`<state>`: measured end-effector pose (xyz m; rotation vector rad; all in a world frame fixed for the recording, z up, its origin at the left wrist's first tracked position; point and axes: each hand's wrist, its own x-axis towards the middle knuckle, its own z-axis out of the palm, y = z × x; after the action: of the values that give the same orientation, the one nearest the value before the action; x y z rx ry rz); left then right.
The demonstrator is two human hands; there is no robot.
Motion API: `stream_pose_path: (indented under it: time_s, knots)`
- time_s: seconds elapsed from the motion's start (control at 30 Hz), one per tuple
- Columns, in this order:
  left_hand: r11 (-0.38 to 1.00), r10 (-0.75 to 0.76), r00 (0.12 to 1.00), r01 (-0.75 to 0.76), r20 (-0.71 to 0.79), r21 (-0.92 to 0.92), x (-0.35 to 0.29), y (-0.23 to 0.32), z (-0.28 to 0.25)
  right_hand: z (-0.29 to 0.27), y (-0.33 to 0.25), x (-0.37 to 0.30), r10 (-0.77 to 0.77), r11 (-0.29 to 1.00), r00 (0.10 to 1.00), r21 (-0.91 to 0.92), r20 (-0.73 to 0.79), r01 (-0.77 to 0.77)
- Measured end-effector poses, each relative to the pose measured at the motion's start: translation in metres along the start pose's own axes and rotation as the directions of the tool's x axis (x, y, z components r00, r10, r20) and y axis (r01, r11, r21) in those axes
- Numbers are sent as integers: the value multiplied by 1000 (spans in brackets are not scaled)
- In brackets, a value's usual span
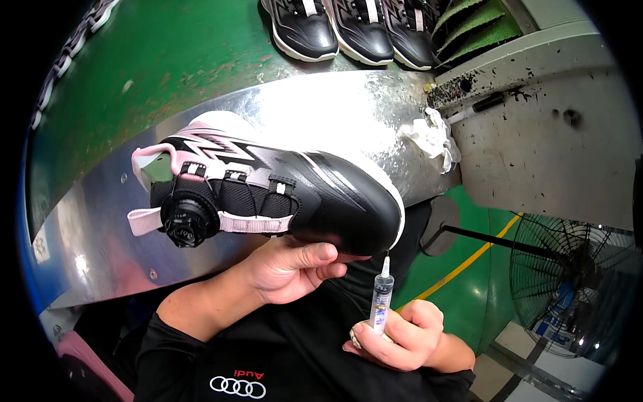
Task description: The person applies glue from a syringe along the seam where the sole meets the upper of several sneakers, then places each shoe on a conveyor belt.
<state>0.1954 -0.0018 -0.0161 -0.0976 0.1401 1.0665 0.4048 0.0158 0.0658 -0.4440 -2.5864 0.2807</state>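
My left hand [295, 266] grips a black and pink shoe [281, 191] from underneath, holding it on its side over the metal table edge. The shoe has a round dial closure [189, 220] and a white sole. In my right hand [402, 335] I hold a small clear syringe [381, 296] upright. Its thin tip touches the shoe's sole edge near the toe.
A shiny metal table [335, 107] lies under the shoe, with a crumpled white cloth [434, 137] at its right end. Three more black shoes [355, 30] stand on a green surface behind. A grey stand with a pen [479, 107] is at right; a floor fan [576, 281] is at lower right.
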Motion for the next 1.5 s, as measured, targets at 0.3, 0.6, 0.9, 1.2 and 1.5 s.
stream_pose_path:
  time_s: [0.3, 0.6, 0.9, 1.2, 1.5]
  knots:
    - [999, 32, 999, -32, 30, -19, -3, -1, 2, 9, -2, -4, -44, 996, 999, -79, -20, 42]
    - [995, 27, 1000, -27, 1, 91, -5, 1, 5, 12, -4, -3, -42, 995, 999, -86, -25, 40]
    - [999, 44, 998, -43, 47, -14, 0, -1, 5, 12, -4, -4, -28, 997, 999, -65, -21, 27]
    - [996, 15, 988, -2, 151, -89, -25, -3, -14, -9, 0, -11, -108, 994, 972, -23, -206, 106]
    - [781, 587, 721, -383, -369, 494, -179, 20, 19, 52, 81, -5, 346, 884, 936, 358, -63, -302]
